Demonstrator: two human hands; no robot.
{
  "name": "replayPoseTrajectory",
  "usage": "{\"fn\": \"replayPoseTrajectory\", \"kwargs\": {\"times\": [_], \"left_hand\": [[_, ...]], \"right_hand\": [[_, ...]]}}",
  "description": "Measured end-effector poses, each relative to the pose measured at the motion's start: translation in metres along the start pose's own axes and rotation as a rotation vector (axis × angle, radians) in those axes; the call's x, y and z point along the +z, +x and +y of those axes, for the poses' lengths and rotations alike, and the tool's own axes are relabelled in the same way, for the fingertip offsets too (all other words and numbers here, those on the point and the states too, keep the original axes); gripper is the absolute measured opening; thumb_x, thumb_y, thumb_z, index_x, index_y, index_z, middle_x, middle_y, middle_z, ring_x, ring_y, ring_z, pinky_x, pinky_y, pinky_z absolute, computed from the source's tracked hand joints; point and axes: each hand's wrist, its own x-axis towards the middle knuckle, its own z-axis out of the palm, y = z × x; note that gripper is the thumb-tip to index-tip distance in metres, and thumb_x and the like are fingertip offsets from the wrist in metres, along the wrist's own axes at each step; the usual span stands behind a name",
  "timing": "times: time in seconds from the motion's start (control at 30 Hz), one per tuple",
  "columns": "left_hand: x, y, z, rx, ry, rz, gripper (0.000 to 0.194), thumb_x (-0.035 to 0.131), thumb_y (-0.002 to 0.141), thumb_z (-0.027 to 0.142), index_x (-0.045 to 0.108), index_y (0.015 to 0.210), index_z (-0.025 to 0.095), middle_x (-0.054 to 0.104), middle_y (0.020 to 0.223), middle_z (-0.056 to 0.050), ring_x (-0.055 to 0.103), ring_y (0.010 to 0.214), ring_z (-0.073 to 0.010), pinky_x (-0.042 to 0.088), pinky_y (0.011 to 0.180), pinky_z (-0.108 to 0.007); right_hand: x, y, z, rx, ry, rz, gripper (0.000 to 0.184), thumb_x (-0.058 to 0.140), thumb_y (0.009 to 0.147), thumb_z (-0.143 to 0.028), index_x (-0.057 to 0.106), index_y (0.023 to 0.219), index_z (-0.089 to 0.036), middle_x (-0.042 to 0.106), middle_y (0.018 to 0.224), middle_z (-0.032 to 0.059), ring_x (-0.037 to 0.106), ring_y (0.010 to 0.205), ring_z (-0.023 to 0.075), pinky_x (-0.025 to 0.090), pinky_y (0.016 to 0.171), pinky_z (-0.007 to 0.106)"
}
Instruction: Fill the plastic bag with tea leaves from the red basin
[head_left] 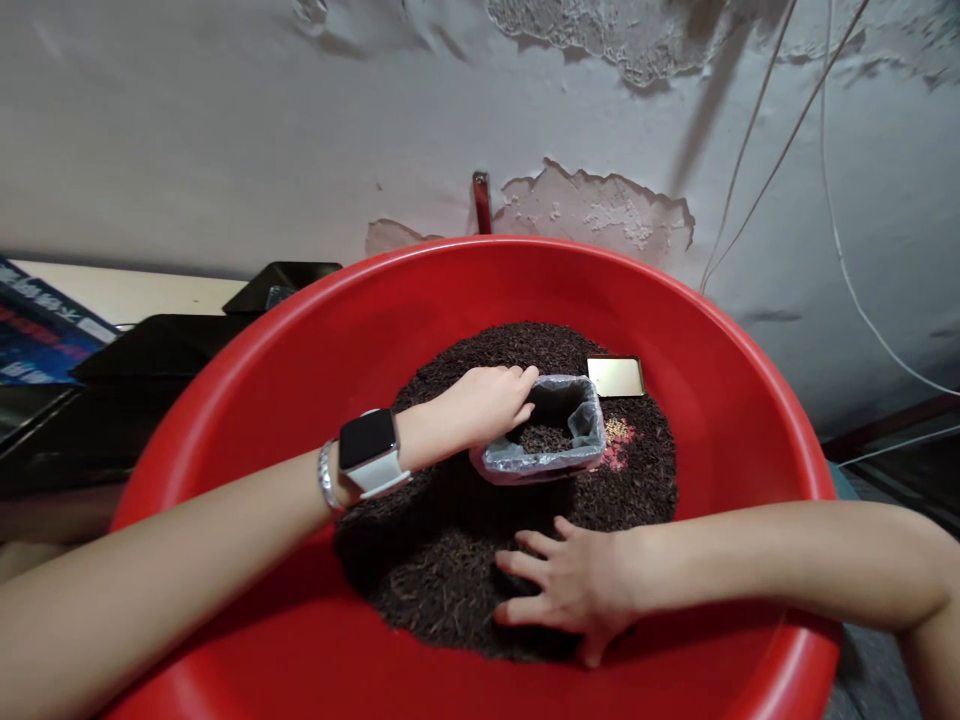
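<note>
Dark loose tea leaves (450,590) lie in a broad heap on the floor of a large red basin (247,480). Over the heap, my left hand (487,402) is closed on the left rim of a small box lined with a clear plastic bag (538,462); some dark leaves show inside it. My right hand (574,580) is spread with its fingers apart, the tips touching the leaves in front of the box. A shiny gold lid (615,376) rests on the heap behind and to the right. Beside the box is a patch of pink and yellow bits (616,440).
A peeling wall (420,120) with hanging cables (825,150) stands behind the basin. Black boxes (161,345) and a blue printed package (45,335) lie to the left. A red bracket (481,205) is fixed behind the far rim.
</note>
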Motion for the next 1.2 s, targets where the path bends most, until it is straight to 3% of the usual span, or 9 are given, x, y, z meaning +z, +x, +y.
{"fn": "replayPoseTrajectory", "kwargs": {"times": [0.07,0.17,0.37,0.53,0.73,0.87,1.07,1.2], "left_hand": [[0.0,0.0,0.0,0.003,0.0,-0.004,0.023,0.043,0.089,0.027,0.049,0.104,0.011,0.064,0.096,-0.012,0.063,0.083,-0.0256,0.047,0.066,-0.032],[0.002,0.001,-0.001,0.0,0.01,-0.006,0.023,0.043,0.089,0.028,0.049,0.104,0.012,0.064,0.096,-0.012,0.064,0.083,-0.0247,0.047,0.066,-0.031],[0.007,0.002,-0.003,0.018,0.032,0.024,0.024,0.044,0.088,0.028,0.05,0.104,0.011,0.065,0.092,-0.013,0.064,0.081,-0.0273,0.047,0.064,-0.033],[0.009,0.002,-0.004,0.022,0.031,0.031,0.024,0.045,0.088,0.028,0.05,0.104,0.011,0.065,0.091,-0.012,0.064,0.08,-0.0274,0.048,0.063,-0.034],[0.006,0.002,-0.002,0.01,0.025,0.015,0.024,0.045,0.088,0.029,0.05,0.104,0.011,0.064,0.094,-0.013,0.064,0.082,-0.027,0.048,0.065,-0.034],[0.002,0.001,0.0,-0.002,0.009,-0.008,0.024,0.044,0.088,0.027,0.05,0.105,0.011,0.064,0.095,-0.013,0.064,0.083,-0.0265,0.047,0.066,-0.033],[0.001,-0.001,-0.001,0.01,-0.027,0.017,0.024,0.043,0.089,0.027,0.049,0.105,0.011,0.064,0.096,-0.013,0.063,0.084,-0.0256,0.047,0.067,-0.033],[0.001,0.0,-0.001,0.005,-0.036,0.023,0.022,0.043,0.088,0.026,0.05,0.104,0.012,0.064,0.096,-0.014,0.063,0.084,-0.0255,0.047,0.067,-0.033]], "right_hand": [[0.011,0.006,0.003,0.082,0.072,-0.164,0.097,0.074,0.062,-0.045,0.022,0.142,-0.029,0.022,0.145,0.0199,0.036,0.123,0.0424,0.044,0.081,0.056],[0.015,0.011,0.008,0.114,0.136,-0.192,0.103,0.077,0.059,-0.038,0.019,0.143,-0.026,0.031,0.14,0.0223,0.044,0.117,0.0401,0.047,0.078,0.05],[0.014,0.015,0.01,0.103,0.128,-0.191,0.081,0.07,0.067,-0.044,0.036,0.132,-0.011,0.047,0.124,0.0225,0.053,0.107,0.0342,0.05,0.073,0.039],[0.012,0.013,0.007,0.116,0.132,-0.245,0.072,0.061,0.077,-0.044,0.033,0.134,-0.01,0.053,0.12,0.023,0.062,0.096,0.0307,0.051,0.066,0.036],[0.006,0.012,0.005,0.097,0.136,-0.266,0.056,0.056,0.083,-0.04,0.043,0.125,-0.006,0.066,0.095,0.0163,0.064,0.091,0.0288,0.051,0.064,0.036],[0.0,0.011,0.003,0.074,0.1,-0.148,0.048,0.054,0.084,-0.042,0.047,0.117,-0.007,0.068,0.087,0.0129,0.066,0.084,0.0272,0.049,0.057,0.033],[-0.027,-0.001,0.003,0.096,0.004,0.329,0.038,0.048,0.087,-0.046,0.043,0.106,-0.013,0.065,0.083,0.0057,0.063,0.06,0.0182,0.031,0.04,0.026],[-0.04,-0.009,0.013,0.229,-0.071,0.569,0.03,0.047,0.087,-0.041,0.043,0.1,-0.015,0.064,0.081,0.0046,0.061,0.062,0.0171,0.023,0.04,0.026]]}}
